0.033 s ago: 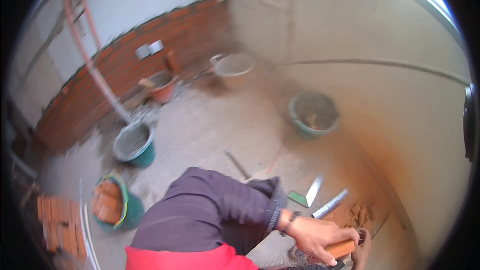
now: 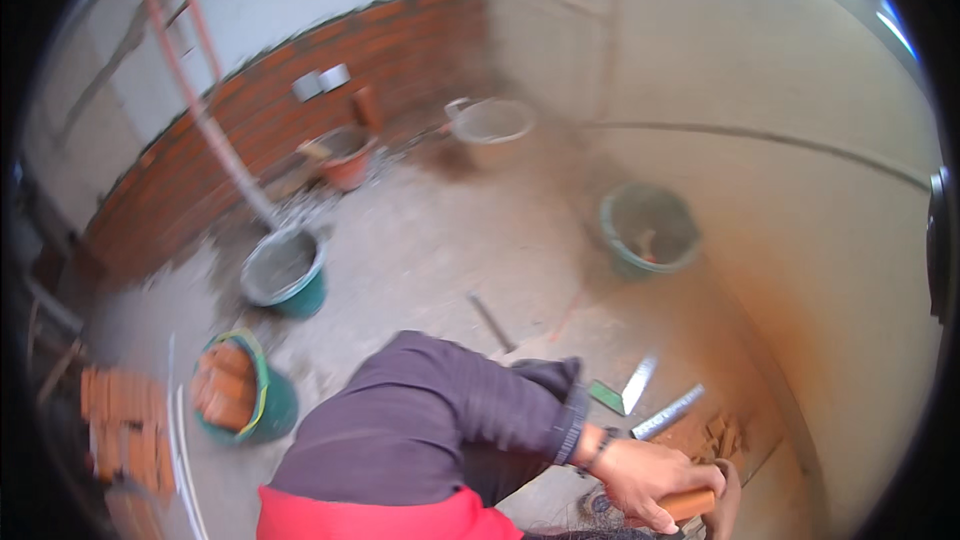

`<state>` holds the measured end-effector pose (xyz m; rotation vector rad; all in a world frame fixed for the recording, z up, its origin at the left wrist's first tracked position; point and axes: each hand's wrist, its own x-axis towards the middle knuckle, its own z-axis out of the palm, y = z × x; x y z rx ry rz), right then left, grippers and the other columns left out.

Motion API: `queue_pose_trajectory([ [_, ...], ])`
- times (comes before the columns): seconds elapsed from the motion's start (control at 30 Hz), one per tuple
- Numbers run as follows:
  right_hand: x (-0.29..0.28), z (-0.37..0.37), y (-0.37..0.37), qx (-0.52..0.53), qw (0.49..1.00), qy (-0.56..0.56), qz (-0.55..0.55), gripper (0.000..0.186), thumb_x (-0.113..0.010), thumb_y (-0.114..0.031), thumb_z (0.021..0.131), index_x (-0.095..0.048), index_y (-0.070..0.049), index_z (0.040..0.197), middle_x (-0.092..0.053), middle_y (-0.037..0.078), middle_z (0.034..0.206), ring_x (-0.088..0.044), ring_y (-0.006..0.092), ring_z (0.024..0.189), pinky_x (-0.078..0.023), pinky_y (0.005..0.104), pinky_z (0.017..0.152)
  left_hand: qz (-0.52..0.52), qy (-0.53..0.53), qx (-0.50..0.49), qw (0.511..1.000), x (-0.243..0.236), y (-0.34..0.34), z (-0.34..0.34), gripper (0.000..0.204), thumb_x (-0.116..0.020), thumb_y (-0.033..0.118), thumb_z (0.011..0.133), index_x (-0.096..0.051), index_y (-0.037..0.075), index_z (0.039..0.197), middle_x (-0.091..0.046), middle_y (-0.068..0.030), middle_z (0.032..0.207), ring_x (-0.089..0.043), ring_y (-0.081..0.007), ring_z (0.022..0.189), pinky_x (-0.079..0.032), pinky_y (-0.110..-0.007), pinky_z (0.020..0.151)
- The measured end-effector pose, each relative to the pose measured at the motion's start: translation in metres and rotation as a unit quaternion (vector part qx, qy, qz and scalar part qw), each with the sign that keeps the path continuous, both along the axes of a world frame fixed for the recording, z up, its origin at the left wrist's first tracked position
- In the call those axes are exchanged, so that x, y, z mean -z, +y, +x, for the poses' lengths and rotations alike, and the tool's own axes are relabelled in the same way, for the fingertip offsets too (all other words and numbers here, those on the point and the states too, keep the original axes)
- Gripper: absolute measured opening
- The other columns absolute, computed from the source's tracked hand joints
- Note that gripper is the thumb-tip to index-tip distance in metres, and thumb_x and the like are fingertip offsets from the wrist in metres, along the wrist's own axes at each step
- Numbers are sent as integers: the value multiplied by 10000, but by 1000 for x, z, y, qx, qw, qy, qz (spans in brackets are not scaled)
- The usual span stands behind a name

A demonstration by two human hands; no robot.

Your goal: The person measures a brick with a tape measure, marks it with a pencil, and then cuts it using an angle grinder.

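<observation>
My left hand (image 2: 650, 480), under a purple sleeve and a dark bracelet, is closed around a small orange brick (image 2: 688, 505) near the lower right edge. Thumb and fingers grip it from opposite sides. Against the brick's right end curls my right hand (image 2: 725, 505), only partly visible. Below the left wrist lies a dark round object (image 2: 597, 503), mostly hidden and unclear in kind. Just beyond the hands are a metal level-like bar (image 2: 668, 412), a try square (image 2: 625, 392) with a green handle, and broken brick pieces (image 2: 722, 435).
A green bucket (image 2: 285, 408) of bricks stands left beside stacked bricks (image 2: 125, 430). More buckets stand farther off: a green one (image 2: 310, 290), an orange one (image 2: 345, 172), a pale one (image 2: 495, 145) and another green one (image 2: 640, 265) near the dust-stained wall (image 2: 780, 270). A long pole (image 2: 215, 135) leans left.
The room has shifted slightly right in view as my head turned. Both hands remain at the brick, whose tilt has changed a little.
</observation>
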<state>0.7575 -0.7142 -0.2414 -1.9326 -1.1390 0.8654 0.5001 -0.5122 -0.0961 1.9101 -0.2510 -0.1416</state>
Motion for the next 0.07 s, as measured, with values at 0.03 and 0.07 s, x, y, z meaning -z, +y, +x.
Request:
queue_pose_trajectory([
  [0.03, -26, -15, 21, -105, 994, 16, 18, 533, -758, -204, 809, -566, -32, 1275, -573, 169, 1305, -555, 289, 1200, -450, 396, 1014, 23, 28, -26, 999, -6, 7, -2, 675, -719, 409, 839, -404, 187, 1393, -637, -166, 1113, -596, -248, 1054, -451, -444, 883],
  [0.07, -58, -31, 49, -214, 975, 42, 37, 492, -760, -190, 801, -600, -22, 1234, -585, 152, 1296, -570, 281, 1186, -479, 385, 988, 48, 59, -47, 996, -15, 13, 0, 673, -718, 406, 838, -405, 195, 1396, -636, -172, 1146, -594, -257, 1079, -447, -452, 898],
])
